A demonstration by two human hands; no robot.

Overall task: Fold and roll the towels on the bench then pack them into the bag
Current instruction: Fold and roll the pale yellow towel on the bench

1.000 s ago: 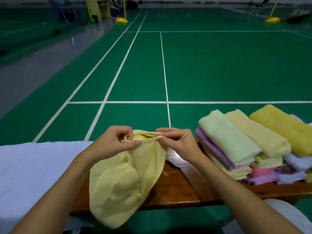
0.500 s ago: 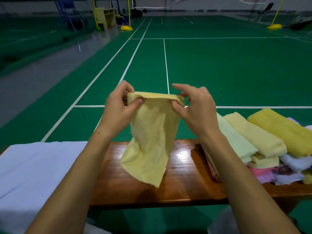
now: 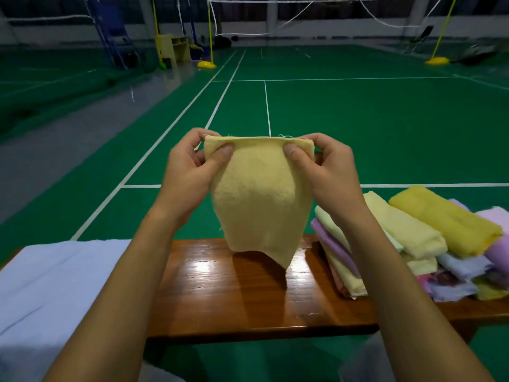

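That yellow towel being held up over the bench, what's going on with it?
A person is holding a pale yellow towel in the air above a wooden bench. The left hand and the right hand each pinch a top corner, so it hangs down flat, not yet folded. A pile of folded towels in yellow, green, purple and pink sits on the bench to the right, and a white cloth lies on the left.

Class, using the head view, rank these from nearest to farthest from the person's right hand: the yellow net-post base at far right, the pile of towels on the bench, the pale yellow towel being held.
1. Pale yellow towel: pinched by the right hand.
2. Pile of towels: on the bench, lower right.
3. Yellow net-post base: far across the court, upper right.
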